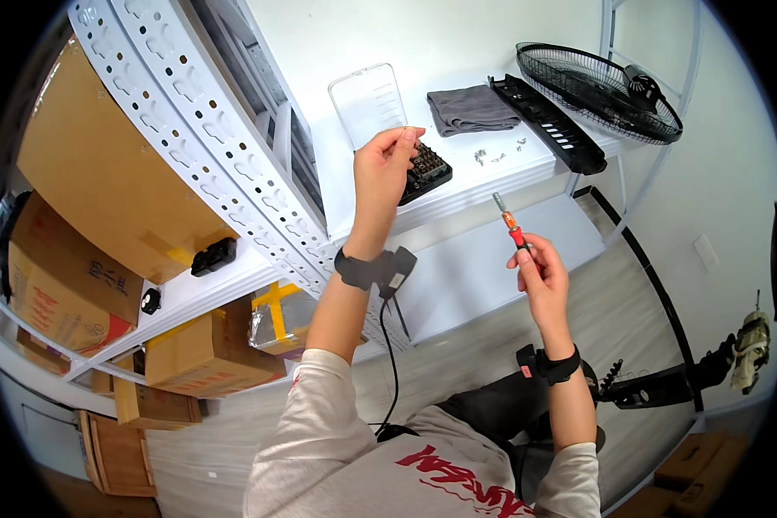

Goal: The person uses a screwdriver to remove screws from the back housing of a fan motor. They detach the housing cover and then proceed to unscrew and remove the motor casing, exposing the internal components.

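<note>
My right hand (540, 274) grips a screwdriver (512, 226) with a red and orange body and a silver shaft that points up and away, in front of the shelf edge. Over the bit case (429, 175), my left hand (388, 155) is closed in a pinch. Whatever its fingertips hold, if anything, is too small to make out. The case is black, with rows of small bits, and partly hidden by that hand. Its clear lid (367, 91) stands raised behind it. Small screws (481, 156) lie scattered on the white shelf (466, 177).
Beyond the screws rest a folded grey cloth (472, 110), a long black slotted panel (551, 125) and a black fan guard (600, 91). A perforated white post (203, 129) rises at left, beside cardboard boxes (104, 164). From my left wrist strap hangs a black cable (394, 363).
</note>
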